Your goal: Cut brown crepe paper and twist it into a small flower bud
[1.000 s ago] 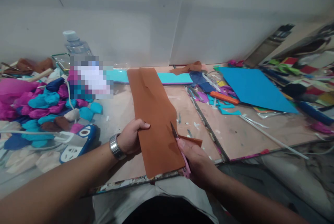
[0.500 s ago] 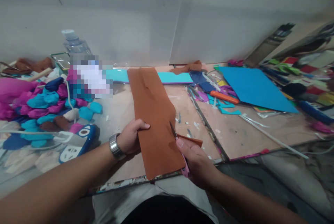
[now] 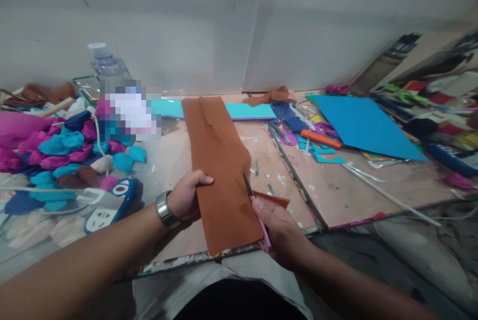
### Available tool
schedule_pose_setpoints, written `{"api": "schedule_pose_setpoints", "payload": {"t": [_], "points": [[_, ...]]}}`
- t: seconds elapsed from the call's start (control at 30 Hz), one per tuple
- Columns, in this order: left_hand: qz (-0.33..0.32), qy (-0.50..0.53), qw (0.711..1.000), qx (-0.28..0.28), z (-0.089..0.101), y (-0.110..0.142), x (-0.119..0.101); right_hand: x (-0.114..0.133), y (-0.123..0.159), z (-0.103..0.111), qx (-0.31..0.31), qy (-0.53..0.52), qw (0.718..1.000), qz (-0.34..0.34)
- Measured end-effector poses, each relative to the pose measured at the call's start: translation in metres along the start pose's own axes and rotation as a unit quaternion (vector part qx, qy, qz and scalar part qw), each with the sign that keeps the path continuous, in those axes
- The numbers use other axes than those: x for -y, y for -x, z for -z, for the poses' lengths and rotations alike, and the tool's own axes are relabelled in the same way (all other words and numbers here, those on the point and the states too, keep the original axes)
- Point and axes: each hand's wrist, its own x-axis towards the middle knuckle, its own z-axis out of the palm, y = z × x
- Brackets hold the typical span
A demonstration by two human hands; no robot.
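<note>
A long brown sheet (image 3: 220, 160) of soft craft material lies over the pink work board (image 3: 336, 195), running away from me. My left hand (image 3: 185, 198), with a metal watch on the wrist, grips the sheet's left edge, thumb on top. My right hand (image 3: 282, 230) is closed on pink-handled scissors (image 3: 257, 210), whose blades sit in the sheet's right edge. A narrow cut strip of the brown material (image 3: 274, 199) sticks out just above my right hand.
A heap of pink, turquoise and blue crumpled pieces (image 3: 56, 151) and a blue-white power strip (image 3: 108, 205) lie at the left. A water bottle (image 3: 108, 66) stands behind them. A blue sheet (image 3: 362, 126), an orange tool (image 3: 321, 139) and scraps cover the right.
The scissor blades have crept a little farther along the sheet's right edge. My left hand keeps its grip in the same place.
</note>
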Motion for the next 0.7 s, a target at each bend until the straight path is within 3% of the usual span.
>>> {"api": "schedule_pose_setpoints", "payload": {"t": [0.4, 0.7], "points": [[-0.002, 0.001, 1.0, -0.004, 0.0007, 0.0001, 0.0003, -0.0069, -0.002, 0.0067, 0.028, -0.009, 0.999, 0.013], [0.011, 0.011, 1.0, -0.01, -0.0003, 0.0011, -0.0027, -0.0059, -0.0001, 0.0064, 0.012, 0.051, 0.999, 0.006]]}}
